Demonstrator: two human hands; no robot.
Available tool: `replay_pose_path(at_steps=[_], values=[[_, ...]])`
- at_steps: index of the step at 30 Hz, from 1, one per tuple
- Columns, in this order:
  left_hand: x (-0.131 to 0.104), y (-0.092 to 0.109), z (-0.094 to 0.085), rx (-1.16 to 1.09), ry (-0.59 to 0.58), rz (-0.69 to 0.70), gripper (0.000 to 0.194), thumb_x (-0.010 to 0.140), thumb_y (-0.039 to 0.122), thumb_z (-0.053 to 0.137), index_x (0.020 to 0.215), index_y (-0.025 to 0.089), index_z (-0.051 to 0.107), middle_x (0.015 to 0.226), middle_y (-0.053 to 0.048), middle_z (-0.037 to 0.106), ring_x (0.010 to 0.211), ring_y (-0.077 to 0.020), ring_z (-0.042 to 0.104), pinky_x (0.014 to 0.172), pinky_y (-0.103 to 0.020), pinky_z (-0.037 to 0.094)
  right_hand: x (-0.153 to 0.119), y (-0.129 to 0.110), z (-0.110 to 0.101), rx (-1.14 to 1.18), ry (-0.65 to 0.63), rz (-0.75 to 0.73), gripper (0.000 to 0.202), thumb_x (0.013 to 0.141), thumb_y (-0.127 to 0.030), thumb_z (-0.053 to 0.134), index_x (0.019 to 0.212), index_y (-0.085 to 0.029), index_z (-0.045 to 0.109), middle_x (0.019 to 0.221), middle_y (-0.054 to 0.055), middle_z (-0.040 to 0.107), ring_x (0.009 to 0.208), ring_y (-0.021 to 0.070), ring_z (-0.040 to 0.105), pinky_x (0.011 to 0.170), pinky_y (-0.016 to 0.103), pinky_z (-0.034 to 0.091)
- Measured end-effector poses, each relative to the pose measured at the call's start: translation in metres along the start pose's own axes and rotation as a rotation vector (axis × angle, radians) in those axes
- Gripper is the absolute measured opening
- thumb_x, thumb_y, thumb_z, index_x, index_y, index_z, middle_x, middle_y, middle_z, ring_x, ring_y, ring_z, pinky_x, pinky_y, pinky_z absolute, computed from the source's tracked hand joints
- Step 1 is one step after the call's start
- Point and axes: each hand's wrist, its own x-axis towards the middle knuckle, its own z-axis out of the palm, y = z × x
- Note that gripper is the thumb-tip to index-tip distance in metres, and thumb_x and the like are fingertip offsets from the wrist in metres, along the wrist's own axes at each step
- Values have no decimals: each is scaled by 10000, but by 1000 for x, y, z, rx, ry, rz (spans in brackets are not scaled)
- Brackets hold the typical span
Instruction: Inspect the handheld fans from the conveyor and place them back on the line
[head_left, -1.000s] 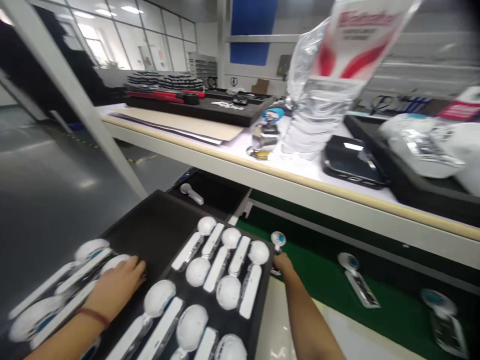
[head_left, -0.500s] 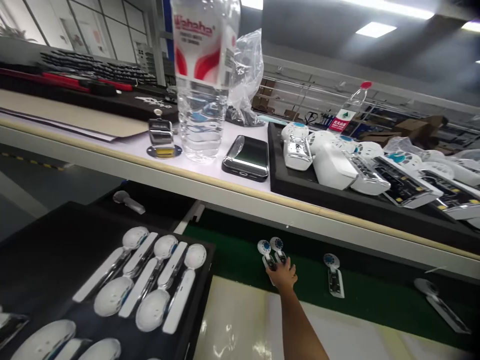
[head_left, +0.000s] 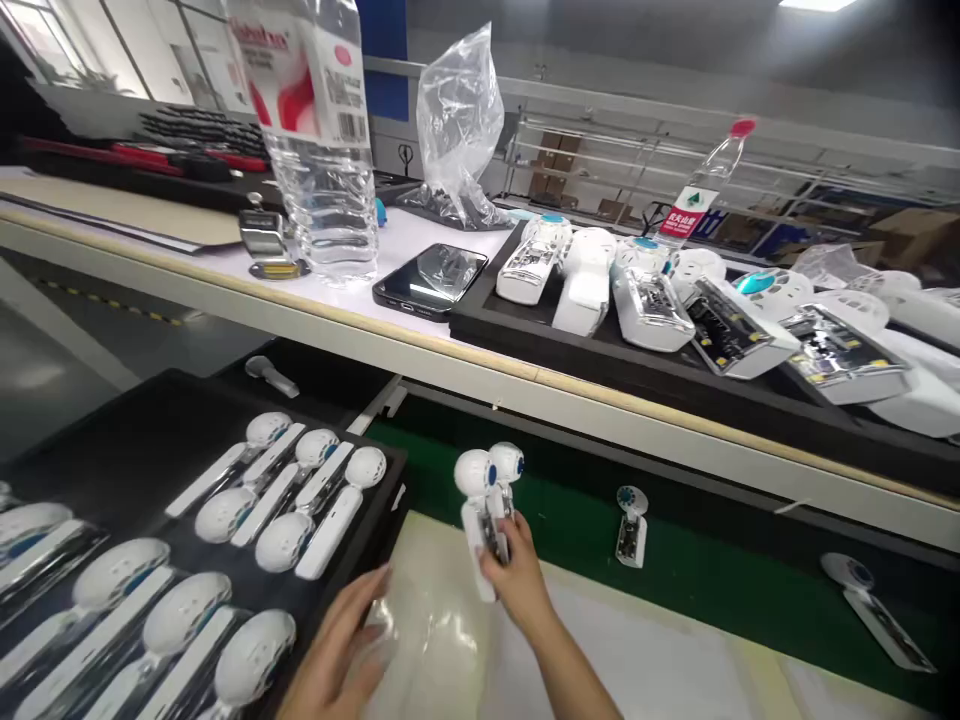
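Note:
My right hand [head_left: 517,575] is closed around the handles of two white handheld fans, a nearer fan [head_left: 475,478] and another fan [head_left: 508,463] just behind it. They are held upright, side by side, above the green belt [head_left: 570,520]. Circuit parts show in the open side of a handle. My left hand [head_left: 341,645] is at the lower middle with its fingers apart and nothing in them, beside the right edge of a black tray [head_left: 142,430]. Several white fans, such as one fan [head_left: 330,530], lie in rows on that tray.
Further right on the belt lie one fan [head_left: 632,530] and another fan [head_left: 889,625]. A shelf edge [head_left: 525,375] crosses above the belt. On the shelf are a large water bottle [head_left: 322,160], a phone [head_left: 431,278] and a black tray [head_left: 480,325] of fans.
My right hand has picked up the two fans from the green belt and brought them nearer and to the left. My left hand has come into view. The camera view has shifted.

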Motion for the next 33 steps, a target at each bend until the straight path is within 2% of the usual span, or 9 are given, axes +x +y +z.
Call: replay_pose_path(at_steps=[4,8,11,14,17,20,23,27,33], values=[[2,55,29,-521,-274,-266,729,756,386,585,1376,308,208,1358,-72,425,1221,-264,403,992,-384,365,-84,-72,-26,216,23,-223,400,644,-361,644,1013,-224,574,1411,107,170,1281,341,266,995,441,330],[-17,105,14,-777,-321,-440,635,750,285,618,1313,310,326,1245,-39,530,1135,-223,478,981,-351,356,-121,-90,-50,411,-18,-321,222,849,-408,422,961,-303,582,1360,49,257,1192,270,409,949,422,372],[-26,125,-3,-850,-341,-576,424,758,324,597,1162,235,503,989,-58,644,947,-219,578,865,-347,430,-132,-85,-53,643,122,-254,390,861,-441,410,1238,-434,308,1337,48,300,1203,252,405,944,456,369],[-25,130,-12,-870,-303,-595,423,760,526,506,914,148,618,787,-77,655,750,-214,602,722,-328,471,-138,-81,-53,799,149,-50,884,699,-580,578,1354,-379,20,1360,98,308,1269,313,307,956,497,347],[-21,126,-16,-837,-166,-618,506,744,607,456,812,134,624,639,-45,619,546,-164,558,552,-282,456,-136,-81,-54,879,98,98,999,501,-742,601,1316,-290,242,1343,120,372,1263,369,293,979,487,322],[-18,121,-21,-798,-113,-680,559,732,641,442,820,120,626,554,-32,590,473,-145,526,485,-257,422,-129,-87,-56,923,66,123,887,455,-777,587,1164,-274,408,1094,111,573,1068,358,489,904,481,367],[-17,124,-28,-795,-112,-670,595,744,642,423,1014,140,594,704,-65,661,640,-195,603,601,-290,459,-125,-99,-61,978,-137,110,671,480,-592,728,1000,-239,493,779,68,647,797,291,578,762,441,412],[-16,128,-37,-789,-106,-654,654,762,624,409,1253,193,441,1034,-88,655,993,-256,568,832,-352,431,-126,-115,-62,1244,-402,220,468,636,-565,640,952,-226,573,792,78,656,760,241,578,688,372,429],[-23,120,-47,-772,-104,-645,701,768,592,437,1318,161,373,1178,-116,593,1152,-288,471,947,-391,367,-130,-126,-44,1312,-324,199,484,752,-647,420,814,-213,625,784,59,631,675,192,548,657,323,427]])
